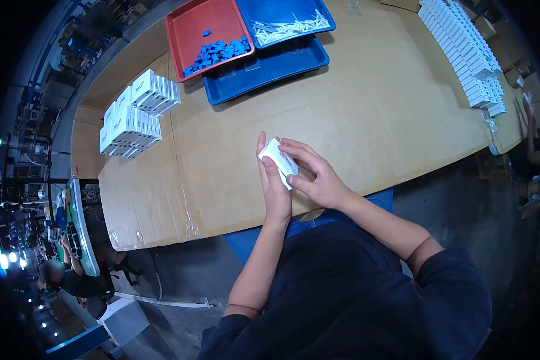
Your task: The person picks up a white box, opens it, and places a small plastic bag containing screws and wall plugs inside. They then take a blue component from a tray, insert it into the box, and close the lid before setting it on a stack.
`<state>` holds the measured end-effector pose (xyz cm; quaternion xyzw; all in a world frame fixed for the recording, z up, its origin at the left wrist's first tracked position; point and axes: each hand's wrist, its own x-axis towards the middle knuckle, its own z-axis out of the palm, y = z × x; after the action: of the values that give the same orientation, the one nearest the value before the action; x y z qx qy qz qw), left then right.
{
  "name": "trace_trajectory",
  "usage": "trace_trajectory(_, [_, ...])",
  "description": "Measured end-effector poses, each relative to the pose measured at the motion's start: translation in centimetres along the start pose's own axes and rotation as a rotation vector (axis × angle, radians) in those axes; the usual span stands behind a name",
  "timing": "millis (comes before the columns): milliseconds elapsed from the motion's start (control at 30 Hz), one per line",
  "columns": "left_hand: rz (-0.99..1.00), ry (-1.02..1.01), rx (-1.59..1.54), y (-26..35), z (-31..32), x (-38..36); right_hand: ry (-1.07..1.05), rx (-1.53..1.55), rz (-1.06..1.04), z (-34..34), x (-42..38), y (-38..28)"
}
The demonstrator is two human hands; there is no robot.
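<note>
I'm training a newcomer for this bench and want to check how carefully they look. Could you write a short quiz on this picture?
1. Multiple choice: what colour are the small pieces in the red tray?
A) green
B) blue
C) yellow

2. True or false: the left hand and the right hand both touch the small white box.

3. Fill in the blank: seen in this view, the upper blue tray, with the thin white sticks in it, is to the ____ of the red tray.

Key:
1. B, blue.
2. True; the hands hold it together above the table.
3. Right.
</note>
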<state>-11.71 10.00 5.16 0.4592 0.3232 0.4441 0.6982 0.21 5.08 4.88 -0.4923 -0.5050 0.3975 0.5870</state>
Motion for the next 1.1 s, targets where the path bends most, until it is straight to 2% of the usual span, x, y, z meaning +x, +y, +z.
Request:
trace_trajectory(133, [0.087,0.034,0.030,0.1,0.7,0.3,0.065,-0.028,0.037,1.2,-0.1,-1.2])
trace_trajectory(233, [0.173,0.036,0.049,0.4,0.9,0.6,0.094,-0.008,-0.029,1.7,-0.3,-1.0])
trace_trajectory(300, [0.201,0.011,0.045,0.6,0.9,0.7,0.075,-0.170,-0.176,1.6,-0.2,-1.3])
trace_trajectory(333, [0.226,-0.015,0.042,0.8,0.9,0.7,0.074,-0.170,-0.177,1.6,-0.2,-1.2])
trace_trajectory(400, [0.239,-0.014,0.036,1.0,1.0,0.6,0.077,-0.215,-0.257,1.6,-0.3,-1.2])
trace_trajectory(767, [0.299,-0.036,0.032,0.9,1.2,1.0,0.081,-0.315,-0.368,1.3,0.5,-1.5])
trace_trajectory(800, [0.273,-0.025,-0.038,0.9,1.3,0.9,0.094,-0.330,-0.385,1.4,0.5,-1.5])
trace_trajectory(833, [0.247,-0.014,-0.107,1.0,1.2,0.9,0.094,-0.329,-0.385,1.2,0.4,-1.6])
trace_trajectory(900, [0.226,-0.021,-0.216,1.5,1.0,1.0,0.094,-0.207,-0.152,0.2,0.1,-1.8])
trace_trajectory(933, [0.201,-0.030,-0.325,1.7,0.8,1.1,0.115,-0.162,-0.211,0.1,0.7,-1.5])
trace_trajectory(1033, [0.232,-0.010,-0.206,2.3,0.7,1.0,0.074,-0.203,-0.218,0.9,0.7,-2.7])
trace_trajectory(1100, [0.235,-0.007,-0.248,2.3,0.5,1.8,0.073,-0.184,-0.260,1.6,1.3,-2.4])
